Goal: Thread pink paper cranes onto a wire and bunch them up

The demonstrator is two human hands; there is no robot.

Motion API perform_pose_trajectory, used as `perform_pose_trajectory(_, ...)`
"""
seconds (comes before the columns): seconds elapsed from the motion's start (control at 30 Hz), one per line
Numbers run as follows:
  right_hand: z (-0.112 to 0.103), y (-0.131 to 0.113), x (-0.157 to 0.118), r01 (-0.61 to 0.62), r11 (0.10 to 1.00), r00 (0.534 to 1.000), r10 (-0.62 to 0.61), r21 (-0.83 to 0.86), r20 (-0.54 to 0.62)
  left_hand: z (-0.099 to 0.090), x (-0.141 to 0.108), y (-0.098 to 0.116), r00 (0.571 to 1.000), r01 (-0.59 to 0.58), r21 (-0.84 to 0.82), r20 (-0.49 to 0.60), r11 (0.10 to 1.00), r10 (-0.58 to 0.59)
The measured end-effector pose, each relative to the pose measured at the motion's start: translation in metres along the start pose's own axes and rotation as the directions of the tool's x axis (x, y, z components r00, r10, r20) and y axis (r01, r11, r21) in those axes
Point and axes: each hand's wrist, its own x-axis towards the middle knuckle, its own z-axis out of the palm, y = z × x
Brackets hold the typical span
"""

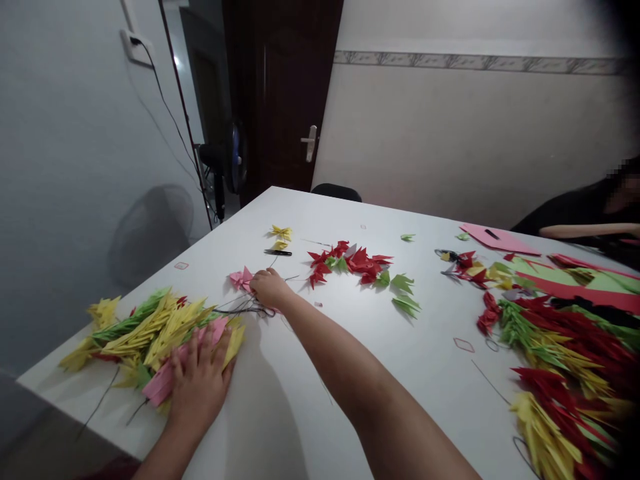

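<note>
At the table's left side lies a heap of folded-paper strands, mostly yellow, with green and pink among them. My left hand rests flat on this heap, its fingers spread over a pink strand. My right hand is stretched further forward, fingers curled at a pink folded-paper piece like a small crane; its fingertips are partly hidden. Dark string runs between the heap and the right hand. Just beyond lie black thread snips and yellow folded pieces.
Red folded pieces with some green ones lie mid-table. On the right are more colourful strands and a pink paper sheet. Another person's arm rests at the far right. A fan stands behind the table.
</note>
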Motion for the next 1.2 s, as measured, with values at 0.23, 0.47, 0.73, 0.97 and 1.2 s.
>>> perform_pose_trajectory(0.23, -0.041, 0.035, 0.013, -0.083, 0.936, 0.989, 0.034, 0.343, 0.146, 0.011, -0.003, -0.002, 0.999, 0.024, -0.084, -0.042, 0.996, -0.028)
perform_pose_trajectory(0.47, -0.08, 0.064, 0.03, -0.216, 0.351, 0.974, 0.146, 0.911, 0.175, 0.009, -0.002, -0.001, 0.998, 0.025, -0.151, -0.06, 0.988, -0.035)
perform_pose_trajectory(0.73, -0.098, 0.061, 0.071, -0.1, 0.351, 0.895, 0.441, 0.931, -0.07, 0.016, -0.004, -0.004, 0.998, 0.025, -0.114, -0.06, 0.993, -0.032)
perform_pose_trajectory(0.97, -0.078, 0.07, 0.053, -0.285, 0.503, 0.743, 0.654, 0.816, -0.144, 0.014, -0.003, -0.004, 0.999, 0.001, -0.066, -0.039, 0.998, -0.004)
perform_pose_trajectory(1.2, -0.057, 0.048, -0.075, -0.212, 0.596, 0.781, 0.58, 0.775, -0.232, 0.003, -0.001, -0.004, 0.995, -0.035, -0.113, -0.095, 0.993, 0.024)
